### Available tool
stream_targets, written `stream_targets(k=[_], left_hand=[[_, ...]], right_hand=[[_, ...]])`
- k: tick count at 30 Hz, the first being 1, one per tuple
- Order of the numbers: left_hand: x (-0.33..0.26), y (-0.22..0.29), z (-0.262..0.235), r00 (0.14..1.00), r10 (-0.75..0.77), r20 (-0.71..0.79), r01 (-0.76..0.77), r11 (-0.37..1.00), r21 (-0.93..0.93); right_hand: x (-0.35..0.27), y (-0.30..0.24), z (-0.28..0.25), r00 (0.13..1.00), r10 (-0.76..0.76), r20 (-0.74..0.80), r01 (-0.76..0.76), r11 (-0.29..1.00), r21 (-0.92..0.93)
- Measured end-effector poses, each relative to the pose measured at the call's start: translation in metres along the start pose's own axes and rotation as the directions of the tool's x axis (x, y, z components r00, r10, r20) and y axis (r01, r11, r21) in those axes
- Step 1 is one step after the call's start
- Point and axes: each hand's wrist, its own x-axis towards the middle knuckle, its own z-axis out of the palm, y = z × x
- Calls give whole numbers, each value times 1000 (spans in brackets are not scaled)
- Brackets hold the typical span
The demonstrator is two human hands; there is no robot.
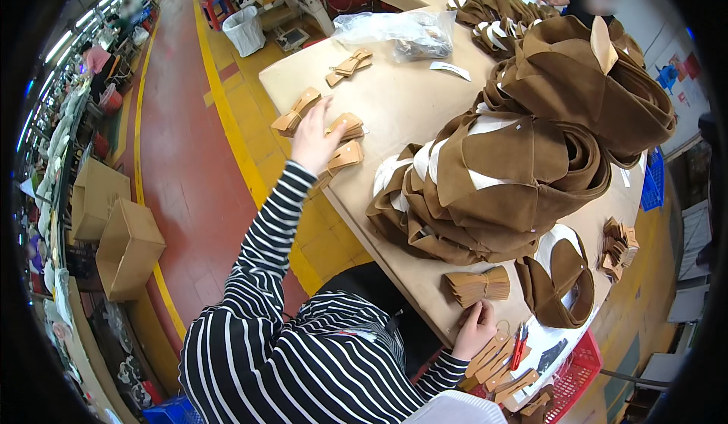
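My left hand (312,140) reaches over the table's left edge, among small bundles of tan leather-like pieces. Its thumb and fingers are apart. One bundle (345,126) lies right beside the thumb, another (297,111) beyond the fingers, and a third (346,156) close to the wrist; whether the hand touches any of them I cannot tell. At the near edge, my right hand (475,330) has its fingers pinched together, and whatever is in them is too small to make out. Just beyond it rests a banded stack of tan pieces (478,285).
Large heaps of brown suede-like panels with white lining (516,174) cover the table's right side. Red-handled snips (519,348) lie among loose tan strips (493,359), above a red basket (580,367). Clear plastic bags (409,34) sit farther back. Another person (591,1) is at the far right.
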Motion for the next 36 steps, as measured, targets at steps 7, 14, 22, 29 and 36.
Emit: stream_targets(k=[7,14,22,29,36], left_hand=[[39,-37,11,927,-200,316,91,940,328],[27,28,-63,990,-136,26,127,817,-563],[-61,125,-49,867,288,406,314,315,-896],[-59,122,-41,755,216,620,637,-12,-771],[-117,184,-18,679,135,722,721,65,-690]], right_hand=[[1,-10,-2,1000,-16,-23,14,998,-55],[-7,-22,-6,996,69,-61,-65,995,80],[-29,-48,-11,958,-161,-240,208,960,187],[-31,-74,-18,981,-135,-142,172,939,297],[-24,-133,-11,739,-673,-41,660,710,245]])
